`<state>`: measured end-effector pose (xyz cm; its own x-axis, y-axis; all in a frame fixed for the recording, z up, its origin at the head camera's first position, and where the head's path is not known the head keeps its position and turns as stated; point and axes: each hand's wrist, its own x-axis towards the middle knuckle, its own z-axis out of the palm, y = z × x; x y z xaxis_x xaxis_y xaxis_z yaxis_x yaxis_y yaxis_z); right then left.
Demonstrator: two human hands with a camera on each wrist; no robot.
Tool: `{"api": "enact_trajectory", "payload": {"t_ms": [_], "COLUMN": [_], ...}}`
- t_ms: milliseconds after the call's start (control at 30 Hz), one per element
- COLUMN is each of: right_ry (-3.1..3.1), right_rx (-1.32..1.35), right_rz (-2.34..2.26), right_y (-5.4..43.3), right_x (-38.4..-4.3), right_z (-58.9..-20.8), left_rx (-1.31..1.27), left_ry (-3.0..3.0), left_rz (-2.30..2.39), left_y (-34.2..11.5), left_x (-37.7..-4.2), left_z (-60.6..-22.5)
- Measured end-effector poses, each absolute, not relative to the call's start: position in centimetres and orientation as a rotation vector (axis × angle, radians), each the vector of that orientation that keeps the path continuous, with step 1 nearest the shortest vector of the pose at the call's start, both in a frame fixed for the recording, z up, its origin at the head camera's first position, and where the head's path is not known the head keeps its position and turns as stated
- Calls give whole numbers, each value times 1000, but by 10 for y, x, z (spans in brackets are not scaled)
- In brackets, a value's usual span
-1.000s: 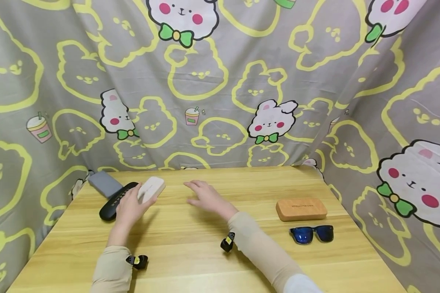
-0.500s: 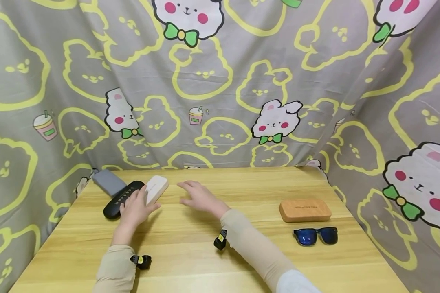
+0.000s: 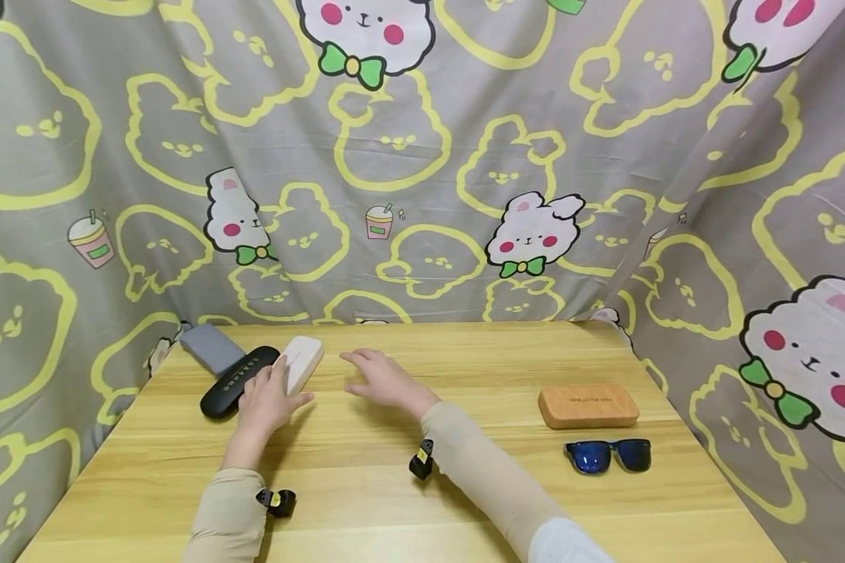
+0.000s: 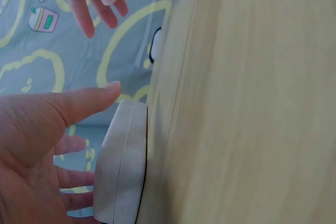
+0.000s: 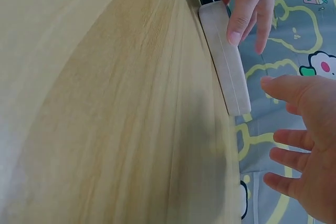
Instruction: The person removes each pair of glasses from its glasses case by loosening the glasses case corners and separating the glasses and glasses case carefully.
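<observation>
A white glasses case [image 3: 303,361] lies at the back left of the table, against a black glasses case [image 3: 239,381]. My left hand [image 3: 266,403] hovers low at the near end of the white case, its fingers over the gap between the two cases and its thumb spread to the right. In the left wrist view, the thumb [image 4: 89,103] stands clear of the white case [image 4: 122,161]. My right hand [image 3: 383,379] is held in the air to the right of the white case, fingers extended and nothing in them.
Behind the black case lies a grey glasses case [image 3: 213,348]. At the right of the table [image 3: 366,500] are a tan glasses case [image 3: 588,407] and sunglasses [image 3: 609,456] with blue lenses. A patterned curtain [image 3: 408,172] hangs along the back and sides.
My left hand has eased back from the white case, its thumb coming away from the side. My right hand has drifted slightly left. The head view has shifted a little.
</observation>
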<state>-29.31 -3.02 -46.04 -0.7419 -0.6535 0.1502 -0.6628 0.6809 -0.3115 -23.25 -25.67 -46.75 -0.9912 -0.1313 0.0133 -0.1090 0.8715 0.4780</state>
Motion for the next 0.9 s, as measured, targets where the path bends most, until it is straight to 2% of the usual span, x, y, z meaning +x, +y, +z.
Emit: {"api": "enact_trajectory", "payload": {"t_ms": [333,900], "right_ry": [-2865,-2876], "right_rx": [1107,1149], "right_rz": [452,384], "right_y": [-42,-54], "right_x": [-300,-300], "right_z": [-463,-461], "left_rx": [377,374], "left_ry": [-2970,-2880], "left_rz": [-827,-846], "left_y": [-255,-251], "left_x": [-230,-232], "left_z": [-466,-471]}}
